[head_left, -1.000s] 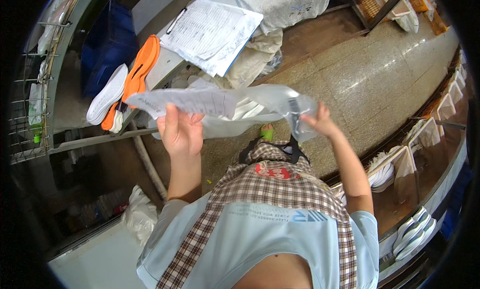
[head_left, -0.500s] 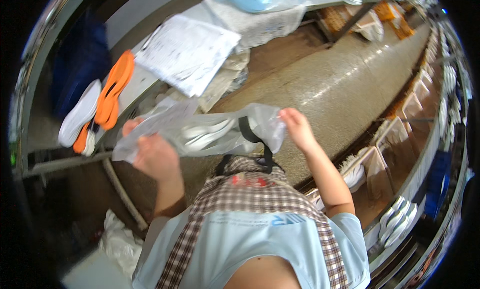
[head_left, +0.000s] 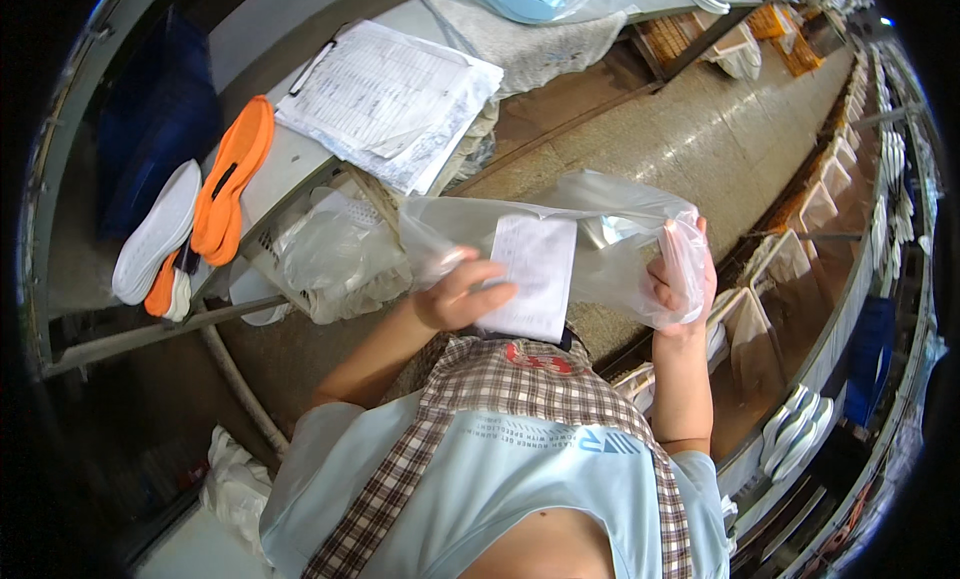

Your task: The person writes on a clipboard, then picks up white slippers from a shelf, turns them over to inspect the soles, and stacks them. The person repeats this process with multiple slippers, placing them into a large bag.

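Has a white sole (head_left: 158, 234) and orange soles (head_left: 240, 169) at left by the bench (head_left: 292, 169), then a clipboard (head_left: 385, 99) farther off. With the left hand (head_left: 455, 294), touches a clear bag (head_left: 615, 264) stretched across the middle; cannot tell whether pinching. Has a printed sheet (head_left: 533, 269) overlapping the bag. Grips the bag's right end in the right hand (head_left: 685, 297).

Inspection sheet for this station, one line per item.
Surface: grey bench bears a clipboard with papers; orange sole and white sole by its edge.
Job's things: clear plastic bag stretched between hands; printed sheet overlaps it, inside or outside unclear.
Clutter: grey cloth over bench edge; crumpled plastic below.
Hands: left hand at bag's left part, fingers spread; right hand curled, seen through plastic.
Cables: nothing seen.
Surroundings: speckled floor; blue bin left; white soles racked right.
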A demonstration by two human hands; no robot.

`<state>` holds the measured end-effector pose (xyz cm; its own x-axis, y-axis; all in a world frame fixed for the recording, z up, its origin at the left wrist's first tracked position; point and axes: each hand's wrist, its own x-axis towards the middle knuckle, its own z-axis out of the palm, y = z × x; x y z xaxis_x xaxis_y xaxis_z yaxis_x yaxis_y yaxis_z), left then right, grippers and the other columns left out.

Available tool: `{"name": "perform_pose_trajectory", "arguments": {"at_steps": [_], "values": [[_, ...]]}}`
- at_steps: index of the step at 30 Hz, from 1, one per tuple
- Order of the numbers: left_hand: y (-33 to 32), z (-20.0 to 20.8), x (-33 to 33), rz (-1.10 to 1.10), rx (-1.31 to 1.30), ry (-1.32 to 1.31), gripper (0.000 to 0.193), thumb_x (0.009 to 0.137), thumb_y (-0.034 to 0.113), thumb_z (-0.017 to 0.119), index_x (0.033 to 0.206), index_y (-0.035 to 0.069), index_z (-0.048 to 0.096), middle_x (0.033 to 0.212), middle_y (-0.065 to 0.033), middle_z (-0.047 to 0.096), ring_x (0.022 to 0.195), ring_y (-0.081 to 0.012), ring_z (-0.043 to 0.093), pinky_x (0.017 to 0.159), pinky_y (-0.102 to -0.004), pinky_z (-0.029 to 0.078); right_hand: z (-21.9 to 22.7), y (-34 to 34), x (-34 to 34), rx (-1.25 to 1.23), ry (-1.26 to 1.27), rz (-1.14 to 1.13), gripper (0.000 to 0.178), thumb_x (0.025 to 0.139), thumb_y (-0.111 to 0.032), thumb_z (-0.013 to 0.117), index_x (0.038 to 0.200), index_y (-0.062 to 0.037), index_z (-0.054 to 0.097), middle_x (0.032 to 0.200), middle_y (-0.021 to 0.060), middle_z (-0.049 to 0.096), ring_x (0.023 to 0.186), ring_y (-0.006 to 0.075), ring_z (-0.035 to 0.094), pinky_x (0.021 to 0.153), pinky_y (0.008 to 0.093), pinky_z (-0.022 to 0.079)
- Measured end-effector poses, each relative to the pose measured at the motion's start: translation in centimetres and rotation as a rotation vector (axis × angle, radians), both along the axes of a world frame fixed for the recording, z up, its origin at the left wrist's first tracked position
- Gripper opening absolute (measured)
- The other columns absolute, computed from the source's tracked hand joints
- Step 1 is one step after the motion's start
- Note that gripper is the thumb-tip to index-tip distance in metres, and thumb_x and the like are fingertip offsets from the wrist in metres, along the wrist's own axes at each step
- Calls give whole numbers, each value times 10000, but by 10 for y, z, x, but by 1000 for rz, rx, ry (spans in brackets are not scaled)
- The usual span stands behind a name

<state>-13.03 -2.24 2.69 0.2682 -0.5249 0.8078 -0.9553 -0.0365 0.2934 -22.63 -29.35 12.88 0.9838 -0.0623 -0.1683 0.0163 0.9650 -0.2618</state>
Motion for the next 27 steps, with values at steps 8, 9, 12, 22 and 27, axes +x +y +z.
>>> {"name": "perform_pose_trajectory", "arguments": {"at_steps": [8,9,12,22,27], "values": [[-87,-71,56,-41,1215,483,407,739,55,666,1139,27,593,1047,-137,602,890,-267,613,790,-358,511,31,-35,-35,-248,120,-388,357,1002,-345,340,1061,-57,543,992,170,652,571,179,619,349,276,479],[-91,-63,55,-79,1156,453,435,747,66,675,1169,28,575,1048,-129,604,891,-249,614,791,-343,513,31,-42,-36,-363,191,-488,316,1002,-323,355,1048,-70,538,1004,167,650,610,175,628,369,275,494],[-117,-21,46,-375,574,1424,508,788,99,692,1251,24,497,1043,-88,605,906,-178,596,810,-299,495,22,-43,-32,-785,360,-617,83,964,-195,484,952,-117,512,876,85,639,686,150,634,532,269,557],[-241,50,-62,-652,711,1325,155,845,184,642,837,30,650,735,-40,655,666,-123,595,604,-287,462,32,-81,-117,-2061,618,-273,443,809,-260,685,1153,-33,521,887,157,643,832,326,624,710,351,497],[-281,86,-105,-730,922,937,143,819,177,635,779,41,652,659,-75,640,585,-140,589,569,-305,463,-41,-138,-151,-2170,183,161,1222,490,-565,824,1449,-86,238,1503,216,173,1392,386,162,1103,526,167]]}}
